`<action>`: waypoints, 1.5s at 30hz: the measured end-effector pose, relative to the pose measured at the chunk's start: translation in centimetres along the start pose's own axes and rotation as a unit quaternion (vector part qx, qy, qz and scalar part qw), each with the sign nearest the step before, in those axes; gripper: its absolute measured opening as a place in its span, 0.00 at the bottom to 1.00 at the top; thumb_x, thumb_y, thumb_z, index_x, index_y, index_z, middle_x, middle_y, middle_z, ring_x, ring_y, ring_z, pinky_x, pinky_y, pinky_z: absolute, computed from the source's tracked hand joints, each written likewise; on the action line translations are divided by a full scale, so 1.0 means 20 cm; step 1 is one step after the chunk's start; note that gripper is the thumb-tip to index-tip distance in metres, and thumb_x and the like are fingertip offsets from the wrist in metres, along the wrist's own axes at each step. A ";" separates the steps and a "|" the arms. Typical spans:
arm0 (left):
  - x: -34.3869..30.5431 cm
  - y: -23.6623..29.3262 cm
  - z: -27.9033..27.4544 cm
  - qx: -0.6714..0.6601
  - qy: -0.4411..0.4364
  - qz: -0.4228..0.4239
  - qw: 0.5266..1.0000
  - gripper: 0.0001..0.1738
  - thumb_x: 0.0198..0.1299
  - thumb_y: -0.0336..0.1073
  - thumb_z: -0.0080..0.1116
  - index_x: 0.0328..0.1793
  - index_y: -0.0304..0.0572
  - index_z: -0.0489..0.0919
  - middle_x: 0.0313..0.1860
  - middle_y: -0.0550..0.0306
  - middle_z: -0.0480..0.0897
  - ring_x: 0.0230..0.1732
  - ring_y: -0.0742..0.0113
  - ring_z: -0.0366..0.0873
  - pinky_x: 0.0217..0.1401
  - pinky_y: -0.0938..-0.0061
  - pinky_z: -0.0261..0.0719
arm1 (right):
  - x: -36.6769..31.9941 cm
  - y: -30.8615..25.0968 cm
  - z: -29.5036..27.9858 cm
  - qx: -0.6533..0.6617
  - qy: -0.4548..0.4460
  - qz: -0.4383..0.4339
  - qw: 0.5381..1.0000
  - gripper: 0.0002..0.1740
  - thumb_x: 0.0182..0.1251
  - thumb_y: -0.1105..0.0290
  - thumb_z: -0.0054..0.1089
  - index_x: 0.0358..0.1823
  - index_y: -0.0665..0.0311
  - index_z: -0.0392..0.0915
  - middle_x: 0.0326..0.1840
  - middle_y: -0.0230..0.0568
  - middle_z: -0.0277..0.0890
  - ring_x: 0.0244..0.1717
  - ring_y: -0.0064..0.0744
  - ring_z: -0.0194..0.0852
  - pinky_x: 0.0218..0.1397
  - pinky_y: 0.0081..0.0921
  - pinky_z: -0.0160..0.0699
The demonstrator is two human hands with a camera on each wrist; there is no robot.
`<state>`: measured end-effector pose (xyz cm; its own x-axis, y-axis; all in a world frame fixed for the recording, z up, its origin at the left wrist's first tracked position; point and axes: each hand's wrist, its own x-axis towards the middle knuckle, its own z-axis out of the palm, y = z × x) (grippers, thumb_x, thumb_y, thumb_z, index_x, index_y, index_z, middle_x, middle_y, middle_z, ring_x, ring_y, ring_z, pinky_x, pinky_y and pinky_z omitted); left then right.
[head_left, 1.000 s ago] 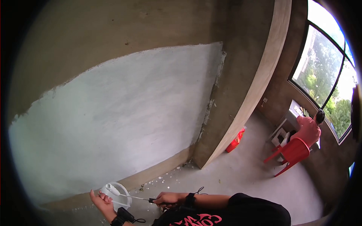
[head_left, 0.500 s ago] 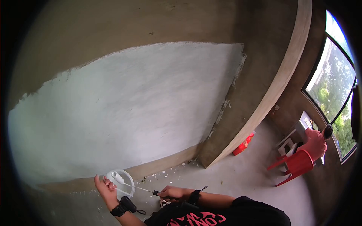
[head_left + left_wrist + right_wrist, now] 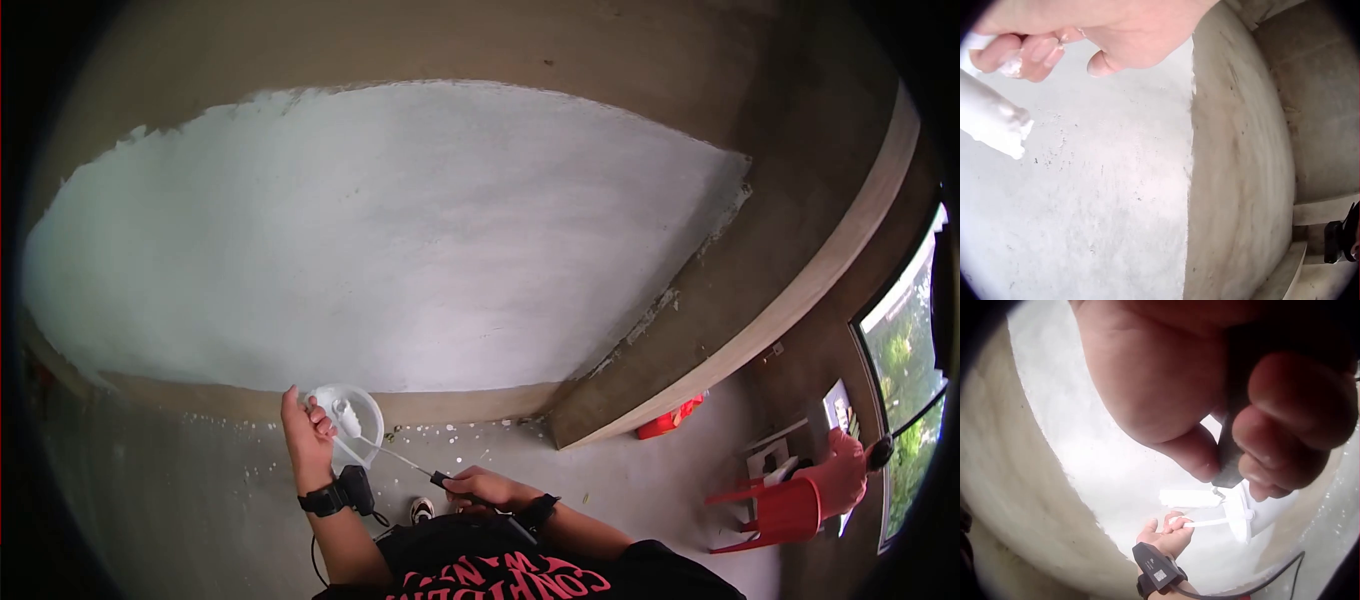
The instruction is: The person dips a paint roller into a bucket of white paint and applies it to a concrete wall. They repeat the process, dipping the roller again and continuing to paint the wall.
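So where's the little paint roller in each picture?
Head: low and left of centre, the roller is in the clear tub held by the left hand; the right hand grips its handle.
Left wrist: roller at the left edge, under the fingers.
Right wrist: roller in the lower middle.
Shared landmark: the white painted wall.

Left hand (image 3: 308,432) on the clear tub (image 3: 352,412), right hand (image 3: 482,488) on the roller handle (image 3: 440,479), both arms bent in close to the chest.
I have the left forearm standing nearly upright under the tub, fingers curled over the tub's near rim, a black band on the wrist. The right hand sits below and to the right of the tub, knuckles up, thumb and fingers pinching the dark handle; its forearm comes in from the right of the tub, elbow bent, wrist banded too.
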<state>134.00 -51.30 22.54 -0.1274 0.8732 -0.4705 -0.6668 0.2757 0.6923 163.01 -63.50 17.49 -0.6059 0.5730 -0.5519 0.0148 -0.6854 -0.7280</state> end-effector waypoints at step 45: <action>-0.06 0.01 0.06 -0.044 0.073 0.035 0.996 0.21 0.60 0.56 0.56 0.30 0.50 0.67 0.16 0.71 0.59 0.16 0.77 0.51 0.22 0.77 0.51 | -0.03 -0.09 -0.01 -0.059 0.060 0.028 0.996 0.22 0.78 0.53 0.46 0.37 0.66 0.74 0.18 0.26 0.63 0.11 0.15 0.53 0.13 0.18 0.49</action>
<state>134.86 -51.85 23.92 -0.2769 0.8201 -0.5007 -0.7127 0.1742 0.6795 163.61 -62.53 19.06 -0.5017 0.5897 -0.6329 0.1433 -0.6649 -0.7331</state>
